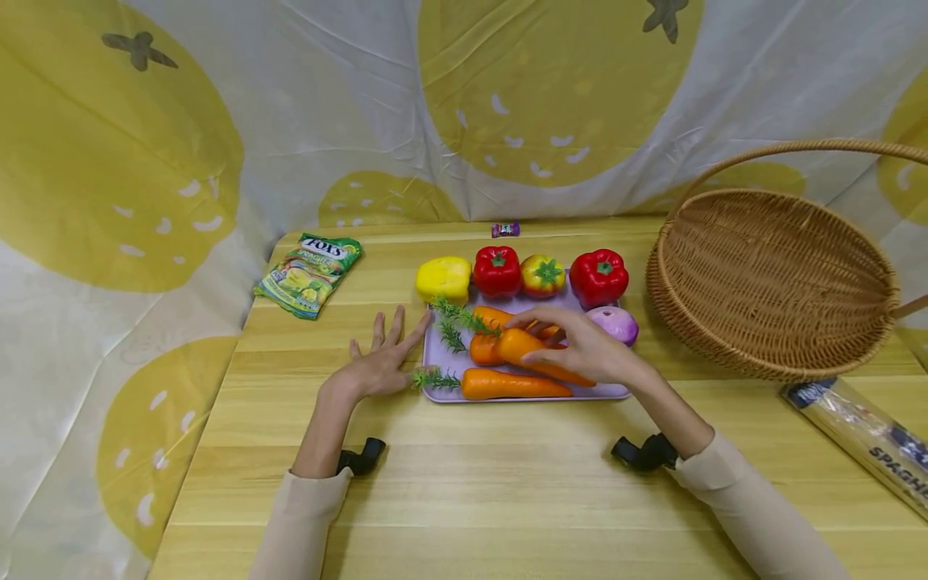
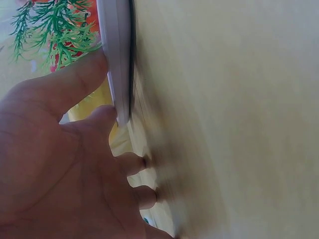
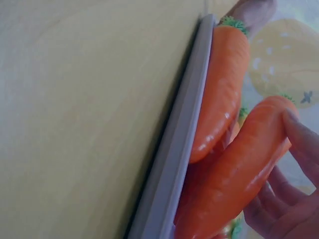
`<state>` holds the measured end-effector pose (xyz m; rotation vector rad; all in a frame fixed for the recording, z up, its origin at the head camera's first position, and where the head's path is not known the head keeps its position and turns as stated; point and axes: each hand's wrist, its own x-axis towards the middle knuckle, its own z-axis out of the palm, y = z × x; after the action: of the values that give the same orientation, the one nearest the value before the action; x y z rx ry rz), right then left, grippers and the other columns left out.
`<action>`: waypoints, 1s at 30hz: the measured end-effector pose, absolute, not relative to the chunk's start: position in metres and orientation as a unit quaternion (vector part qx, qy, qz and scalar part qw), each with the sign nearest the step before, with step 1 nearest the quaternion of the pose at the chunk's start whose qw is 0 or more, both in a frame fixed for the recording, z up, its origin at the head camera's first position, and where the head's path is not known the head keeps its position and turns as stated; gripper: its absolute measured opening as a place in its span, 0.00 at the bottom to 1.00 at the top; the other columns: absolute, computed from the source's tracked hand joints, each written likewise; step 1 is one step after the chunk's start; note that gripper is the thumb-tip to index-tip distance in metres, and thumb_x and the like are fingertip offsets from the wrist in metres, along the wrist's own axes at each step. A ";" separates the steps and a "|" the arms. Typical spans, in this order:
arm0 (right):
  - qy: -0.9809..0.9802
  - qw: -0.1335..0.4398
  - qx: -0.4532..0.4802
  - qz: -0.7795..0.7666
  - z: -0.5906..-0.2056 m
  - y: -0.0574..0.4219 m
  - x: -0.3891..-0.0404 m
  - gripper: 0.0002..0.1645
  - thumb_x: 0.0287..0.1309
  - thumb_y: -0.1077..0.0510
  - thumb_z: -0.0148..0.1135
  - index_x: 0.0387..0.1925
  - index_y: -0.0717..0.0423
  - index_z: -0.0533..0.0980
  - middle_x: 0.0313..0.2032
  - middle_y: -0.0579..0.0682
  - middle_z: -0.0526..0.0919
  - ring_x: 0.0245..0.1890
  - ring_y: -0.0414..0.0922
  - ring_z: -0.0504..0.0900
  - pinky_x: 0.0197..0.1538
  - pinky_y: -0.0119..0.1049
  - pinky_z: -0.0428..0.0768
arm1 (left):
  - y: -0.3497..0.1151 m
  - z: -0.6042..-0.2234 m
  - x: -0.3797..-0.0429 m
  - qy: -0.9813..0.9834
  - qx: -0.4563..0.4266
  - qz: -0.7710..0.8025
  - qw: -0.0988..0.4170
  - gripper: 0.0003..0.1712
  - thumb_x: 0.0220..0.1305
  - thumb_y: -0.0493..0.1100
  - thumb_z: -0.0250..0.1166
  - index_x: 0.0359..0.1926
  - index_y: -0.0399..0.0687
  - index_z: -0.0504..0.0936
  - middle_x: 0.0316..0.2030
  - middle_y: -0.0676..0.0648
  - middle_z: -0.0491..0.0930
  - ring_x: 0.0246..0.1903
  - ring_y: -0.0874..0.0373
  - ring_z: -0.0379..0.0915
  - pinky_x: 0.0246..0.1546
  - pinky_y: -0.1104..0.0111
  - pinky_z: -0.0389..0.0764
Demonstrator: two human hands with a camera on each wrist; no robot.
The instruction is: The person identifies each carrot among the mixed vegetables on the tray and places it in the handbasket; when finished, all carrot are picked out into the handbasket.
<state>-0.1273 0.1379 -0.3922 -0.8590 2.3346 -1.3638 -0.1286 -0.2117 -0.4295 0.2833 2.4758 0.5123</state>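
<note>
My right hand (image 1: pixel 590 346) pinches an orange toy carrot (image 3: pixel 239 169) near its leafy end, tilted above other carrots on a pale lilac tray (image 2: pixel 117 59). Along the tray's front lies another carrot (image 1: pixel 515 384) with green fronds. Behind the held one, a further carrot (image 1: pixel 493 316) is partly covered. My left hand (image 1: pixel 373 370) is spread at the tray's left edge, its thumb and a finger against the rim. A yellow pepper (image 1: pixel 444 279), a red pepper (image 1: pixel 497 271), a red-yellow tomato-like vegetable (image 1: pixel 543 276), another red pepper (image 1: pixel 598 278) and a purple onion (image 1: pixel 615 325) sit around the back and right.
A wicker basket (image 1: pixel 776 282) with a tall handle stands at the right, beside a spaghetti packet (image 1: pixel 863 443). At the back left lies a green Fox's candy bag (image 1: pixel 310 275). One small purple wrapped item (image 1: pixel 505 229) lies near the patterned curtain (image 1: pixel 348 105).
</note>
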 end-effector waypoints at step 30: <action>0.859 0.002 -0.207 -0.469 -0.293 0.226 -0.119 0.28 0.60 0.66 0.73 0.62 0.50 0.81 0.54 0.38 0.86 0.47 0.35 0.86 0.43 0.24 0.83 | -0.209 -0.425 -0.123 0.931 0.114 0.200 0.285 0.51 0.74 0.55 0.58 0.80 0.83 0.30 0.81 0.44 0.14 0.78 0.36 0.04 0.67 0.23 0.19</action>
<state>-0.1191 0.2258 -0.2933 -0.6489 2.6939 -1.4709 -0.1233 -0.2095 -0.4250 0.3060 2.4891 0.5354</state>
